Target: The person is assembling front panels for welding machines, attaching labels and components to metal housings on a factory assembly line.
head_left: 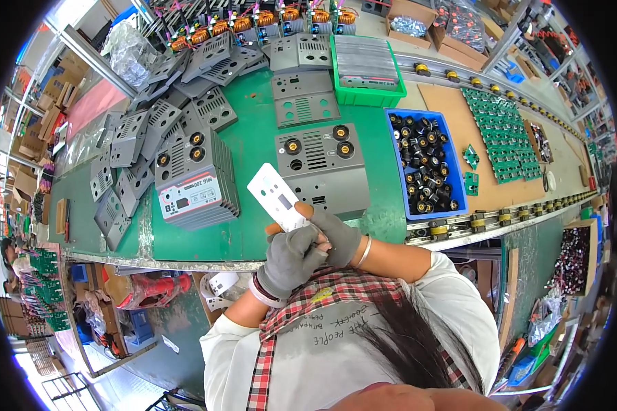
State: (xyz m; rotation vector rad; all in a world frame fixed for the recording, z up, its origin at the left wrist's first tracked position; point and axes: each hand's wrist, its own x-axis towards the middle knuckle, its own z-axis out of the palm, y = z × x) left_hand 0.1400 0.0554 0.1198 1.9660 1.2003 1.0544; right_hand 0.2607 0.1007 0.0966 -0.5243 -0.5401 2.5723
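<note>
In front of my chest I hold a white panel label [275,194] with a dark rectangle and small round holes, tilted up to the left. My right hand [337,236], in a grey glove with bare fingertips, grips its lower right edge. My left hand [288,262], gloved the same way, is closed with its fingertips pressed at the label's lower end, close against my right fingers. Just beyond lies a grey metal panel [325,179] with slots and three black-and-brass sockets. To the left stands a stack of grey panels [197,181], the front one bearing a white label.
Loose grey metal panels [163,120] pile up at the far left of the green table [253,240]. A green bin [369,96] holds stacked panels; a blue bin [428,214] holds black sockets. Green circuit boards [504,133] lie at right, beside a roller rail [507,218].
</note>
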